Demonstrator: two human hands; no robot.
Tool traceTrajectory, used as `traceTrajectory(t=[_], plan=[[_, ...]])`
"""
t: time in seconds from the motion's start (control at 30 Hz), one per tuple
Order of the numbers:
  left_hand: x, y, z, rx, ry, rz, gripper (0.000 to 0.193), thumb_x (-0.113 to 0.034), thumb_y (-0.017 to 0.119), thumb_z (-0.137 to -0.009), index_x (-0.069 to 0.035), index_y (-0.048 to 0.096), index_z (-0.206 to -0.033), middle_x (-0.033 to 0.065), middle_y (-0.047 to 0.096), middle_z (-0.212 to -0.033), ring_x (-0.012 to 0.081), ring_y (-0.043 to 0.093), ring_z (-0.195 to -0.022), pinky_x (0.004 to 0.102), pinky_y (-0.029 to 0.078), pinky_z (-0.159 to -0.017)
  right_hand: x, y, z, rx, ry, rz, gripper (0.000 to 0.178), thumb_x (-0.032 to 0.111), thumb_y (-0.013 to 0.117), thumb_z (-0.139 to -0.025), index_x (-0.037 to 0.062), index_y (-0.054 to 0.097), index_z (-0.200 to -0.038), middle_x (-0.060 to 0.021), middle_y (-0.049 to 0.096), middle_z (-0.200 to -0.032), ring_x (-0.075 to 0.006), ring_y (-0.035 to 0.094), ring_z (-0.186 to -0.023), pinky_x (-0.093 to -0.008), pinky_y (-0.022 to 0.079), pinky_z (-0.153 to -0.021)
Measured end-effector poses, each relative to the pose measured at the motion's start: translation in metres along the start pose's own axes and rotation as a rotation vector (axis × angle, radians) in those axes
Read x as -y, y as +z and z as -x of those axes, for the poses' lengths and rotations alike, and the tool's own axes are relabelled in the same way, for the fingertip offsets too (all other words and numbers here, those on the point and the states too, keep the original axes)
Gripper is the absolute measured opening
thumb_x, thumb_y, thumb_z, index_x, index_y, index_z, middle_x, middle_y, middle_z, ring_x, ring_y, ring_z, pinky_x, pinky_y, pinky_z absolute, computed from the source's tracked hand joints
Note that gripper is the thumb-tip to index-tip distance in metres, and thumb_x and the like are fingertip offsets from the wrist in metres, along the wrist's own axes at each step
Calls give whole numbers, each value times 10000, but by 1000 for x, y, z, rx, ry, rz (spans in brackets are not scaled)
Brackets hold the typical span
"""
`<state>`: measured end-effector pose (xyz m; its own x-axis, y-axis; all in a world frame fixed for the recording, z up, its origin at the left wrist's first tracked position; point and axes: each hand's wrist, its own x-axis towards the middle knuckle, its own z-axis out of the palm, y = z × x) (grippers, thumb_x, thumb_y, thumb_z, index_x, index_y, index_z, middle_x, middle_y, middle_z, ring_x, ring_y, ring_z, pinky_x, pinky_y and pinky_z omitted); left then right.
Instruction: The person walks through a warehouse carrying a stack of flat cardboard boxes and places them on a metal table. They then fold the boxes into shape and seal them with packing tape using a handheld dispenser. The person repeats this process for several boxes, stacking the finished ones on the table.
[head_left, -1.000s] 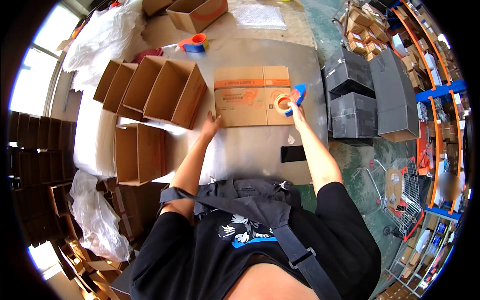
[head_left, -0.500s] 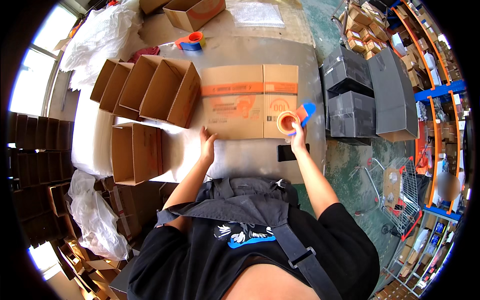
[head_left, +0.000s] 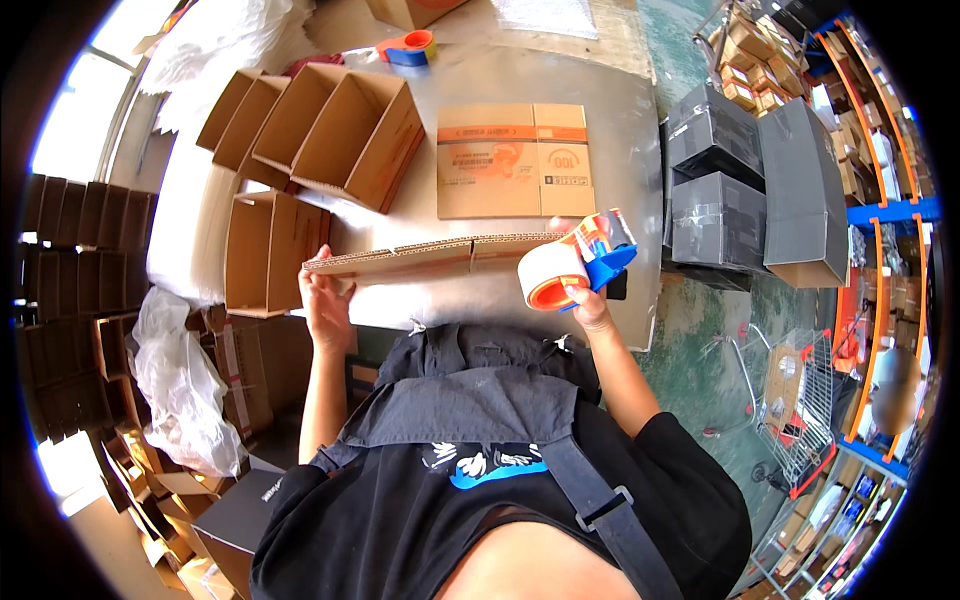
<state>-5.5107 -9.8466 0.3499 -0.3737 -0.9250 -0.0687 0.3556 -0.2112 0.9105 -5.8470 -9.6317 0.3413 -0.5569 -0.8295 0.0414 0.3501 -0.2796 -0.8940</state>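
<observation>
At the far left, dark stacks of flattened brown cardboard [head_left: 75,260] line the wall beside a crumpled clear plastic bag [head_left: 185,385]. On the grey metal worktable [head_left: 610,150], four open-topped brown cardboard boxes [head_left: 320,125] stand side by side in a row, with a fifth open brown carton [head_left: 265,255] just below them at the table's left edge. The left hand [head_left: 328,305] grips the left end of a flattened brown corrugated cardboard sheet [head_left: 440,255], fingers curled around its edge, thumb on the near side. The sheet is held off the table, seen edge-on, running level from the left hand across to the right. A second flat folded brown carton with an orange band [head_left: 515,160] lies on the table behind it. An orange and blue tape dispenser [head_left: 408,48] sits near the table's far edge. The right hand [head_left: 588,305] is closed around the blue handle of an orange-cored hand tape dispenser carrying a white roll [head_left: 570,265], held at the sheet's right end; whether they touch cannot be told. Right of the table, dark grey wrapped boxes [head_left: 720,185] are stacked on the floor, with a wire trolley [head_left: 795,400] and orange and blue shelving racks [head_left: 880,200] beyond.
</observation>
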Motion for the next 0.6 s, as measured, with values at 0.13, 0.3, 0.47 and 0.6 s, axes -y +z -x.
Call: traceTrajectory(t=[0.13, 0.3, 0.47, 0.6], plan=[[-21, -9, 1, -86, 16, -107, 360, -474, 488, -964, -179, 514, -1168, 54, 432, -1448, 190, 422, -1276, 388, 400, -952, 37, 35, -1, 89, -409, 427, 785, 268, 753, -667, 28, 403, -1328, -121, 468, -1325, -253, 538, -1141, -388, 444, -976], [-32, 1, -4, -113, 33, -558, 222, -132, 731, -859, -68, 537, -945, 70, 592, -1131, 73, 509, -887, 229, 433, -827, 49, 89, 7, 421, -601, 990, 602, 282, 795, -572, 21, 524, -1042, -256, 531, -1270, -411, 585, -1087, -443, 500, -883], [-72, 19, -20, 153, -249, -951, 272, -184, 676, -901, -26, 587, -1105, 117, 664, -1103, 159, 606, -991, 300, 487, -832, 12, 76, 17, 468, -449, 1206, 529, 213, 800, -569, 24, 513, -971, -265, 313, -1487, -342, 602, -1077, -410, 491, -895], [-83, 11, -34, 365, -196, -1335, 455, -433, 573, -935, -35, 669, -1134, 182, 700, -972, 291, 669, -912, 372, 508, -813, 6, 54, 9, 613, -693, 1131, 494, 209, 802, -579, 37, 512, -941, -228, 399, -1443, -323, 593, -1075, -391, 469, -916]])
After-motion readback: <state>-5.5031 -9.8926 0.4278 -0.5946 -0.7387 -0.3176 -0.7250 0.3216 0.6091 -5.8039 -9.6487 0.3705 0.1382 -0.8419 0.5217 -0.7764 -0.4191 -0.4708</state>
